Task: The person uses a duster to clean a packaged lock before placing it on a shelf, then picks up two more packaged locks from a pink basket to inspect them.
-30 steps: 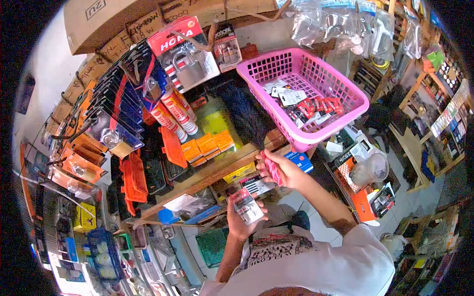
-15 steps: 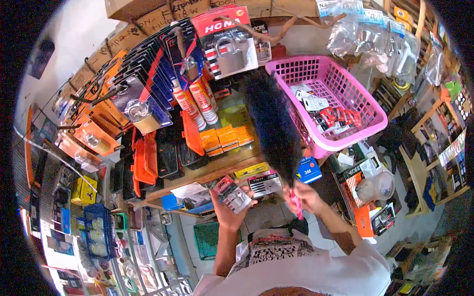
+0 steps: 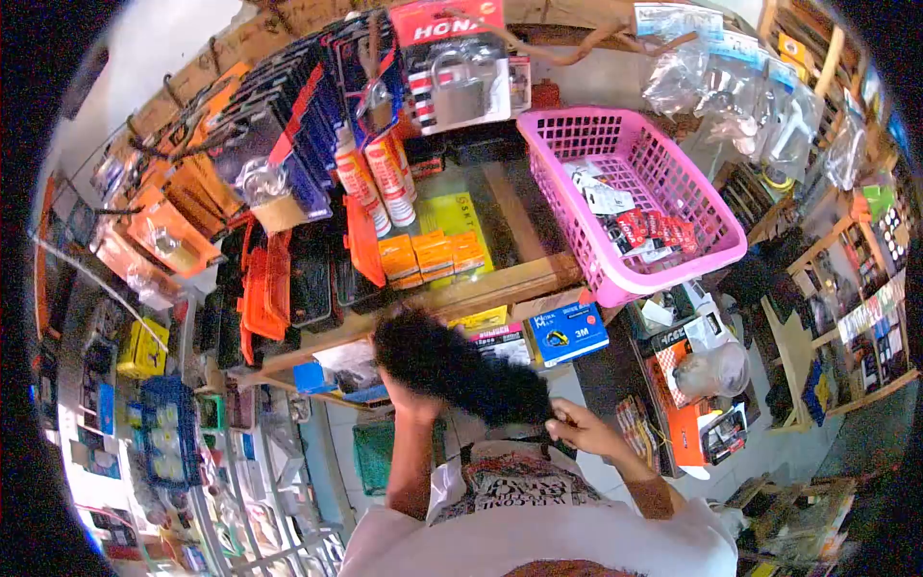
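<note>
The floor point(image 3: 777, 450) is tiled, the wall point(image 3: 183, 38) white

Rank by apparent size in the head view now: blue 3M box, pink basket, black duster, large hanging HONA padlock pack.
1. Pink basket
2. Black duster and HONA padlock pack: too alike to rank
3. Blue 3M box

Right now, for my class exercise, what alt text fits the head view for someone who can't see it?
The right hand grips a dark fluffy duster, which hides much of the left hand. Beyond them, a pink basket of packets sits right of small orange boxes.
</note>
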